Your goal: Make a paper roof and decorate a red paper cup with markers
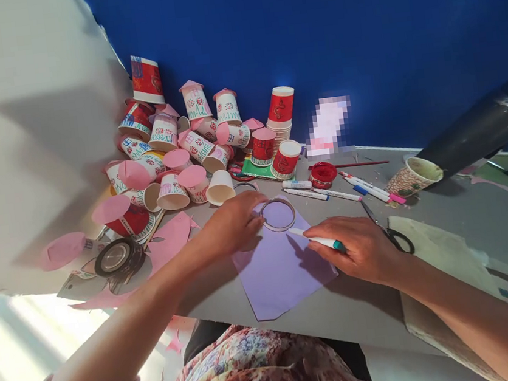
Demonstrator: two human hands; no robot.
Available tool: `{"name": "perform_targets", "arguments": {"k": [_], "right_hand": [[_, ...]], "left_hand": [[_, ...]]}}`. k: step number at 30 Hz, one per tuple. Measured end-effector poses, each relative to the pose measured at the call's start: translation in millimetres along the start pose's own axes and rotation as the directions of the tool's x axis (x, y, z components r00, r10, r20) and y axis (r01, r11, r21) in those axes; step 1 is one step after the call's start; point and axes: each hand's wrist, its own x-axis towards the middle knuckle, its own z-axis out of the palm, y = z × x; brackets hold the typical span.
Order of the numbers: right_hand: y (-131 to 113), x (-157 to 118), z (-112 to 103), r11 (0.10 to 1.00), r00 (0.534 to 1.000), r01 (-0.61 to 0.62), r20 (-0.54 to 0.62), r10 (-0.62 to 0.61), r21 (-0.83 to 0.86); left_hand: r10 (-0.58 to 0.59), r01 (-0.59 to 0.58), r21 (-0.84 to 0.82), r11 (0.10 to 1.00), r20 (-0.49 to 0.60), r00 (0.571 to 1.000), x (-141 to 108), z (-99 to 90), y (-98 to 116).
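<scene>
A sheet of purple paper (277, 279) lies on the grey table in front of me. On its upper part rests a thin ring (293, 223), which looks like a narrow tape roll. My left hand (241, 221) grips the ring's left edge between thumb and fingers. In my right hand (361, 245) is a white marker (321, 241) with a green end, its tip pointing left at the ring's lower right edge. Whether the tip touches the paper I cannot tell. Purple paper shows through the ring's opening.
Decorated paper cups (196, 145) with pink cone tops crowd the back left. Black tape (115, 258) and pink paper scraps (170, 240) lie left. Behind the sheet are markers (337, 194) and red yarn (323, 173). Scissors (400, 240), a patterned cup (415, 175) and a cloth (439, 249) lie right.
</scene>
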Motion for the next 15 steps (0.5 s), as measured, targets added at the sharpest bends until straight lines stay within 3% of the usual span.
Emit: {"name": "perform_targets", "arguments": {"k": [7,15], "right_hand": [[-14,13,14,0.994,0.996,0.082,0.035,-0.080,-0.068],[-23,29,31,0.959,0.979,0.203,0.064,-0.194,-0.198]], "left_hand": [[0.210,-0.248,0.138,0.959,0.243,0.947,42,9.2,-9],[0.165,-0.223,0.162,0.961,0.314,0.935,40,21.5,-18]]}}
